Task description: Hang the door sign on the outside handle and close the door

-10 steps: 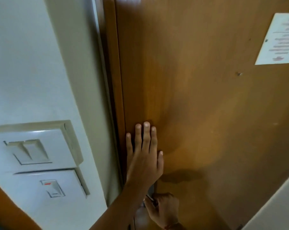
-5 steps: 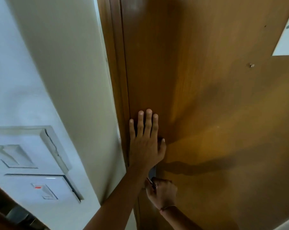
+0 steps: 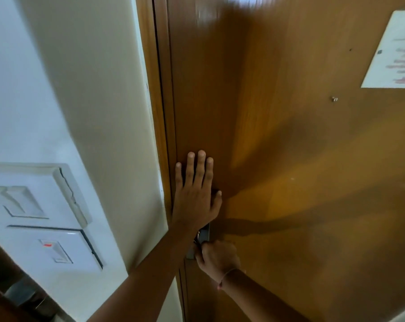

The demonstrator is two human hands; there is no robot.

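The brown wooden door (image 3: 289, 147) fills the right of the head view, its edge flush against the frame (image 3: 162, 112). My left hand (image 3: 195, 194) lies flat on the door near that edge, fingers spread and pointing up. Just below, my right hand (image 3: 216, 254) is closed around the inside handle on a grey metal lock plate (image 3: 202, 238), which the hand mostly hides. A thin red thread circles the right wrist. No door sign is in view.
A white wall (image 3: 92, 89) stands left of the frame. On it are two white switch plates (image 3: 34, 198), the lower one (image 3: 64, 249) with a red-marked switch. A white printed notice (image 3: 396, 49) is stuck on the door at upper right, with a small screw (image 3: 334, 98) below it.
The camera shifted, so the notice came back into view. My left hand stays flat on the door, and my right hand keeps its grip on the handle.
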